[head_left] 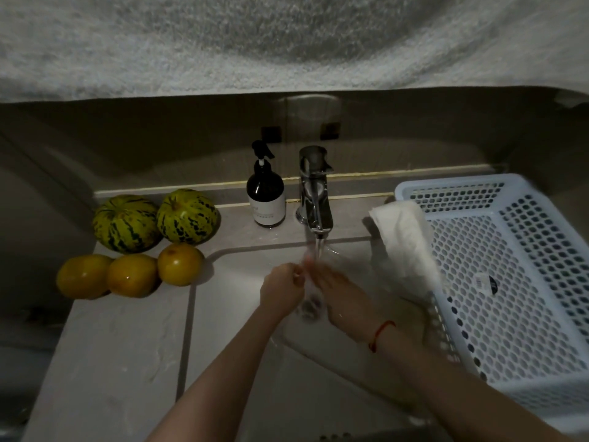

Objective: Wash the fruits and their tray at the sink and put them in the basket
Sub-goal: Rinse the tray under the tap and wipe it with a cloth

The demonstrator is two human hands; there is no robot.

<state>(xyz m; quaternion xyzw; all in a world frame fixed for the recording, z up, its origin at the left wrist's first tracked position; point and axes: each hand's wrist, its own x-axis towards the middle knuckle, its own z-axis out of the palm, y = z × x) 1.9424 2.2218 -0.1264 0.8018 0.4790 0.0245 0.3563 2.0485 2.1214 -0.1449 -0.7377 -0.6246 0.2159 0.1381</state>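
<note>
Two hands (282, 290) (334, 290) around something blurred under faucet (314, 189) water.

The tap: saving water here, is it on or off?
On: a stream runs from the tap onto both hands in the sink.

Under the tap (314, 189), a blurred clear thing sits between both hands; what it is cannot be told. The basket (516, 260) runs off the right edge.
</note>
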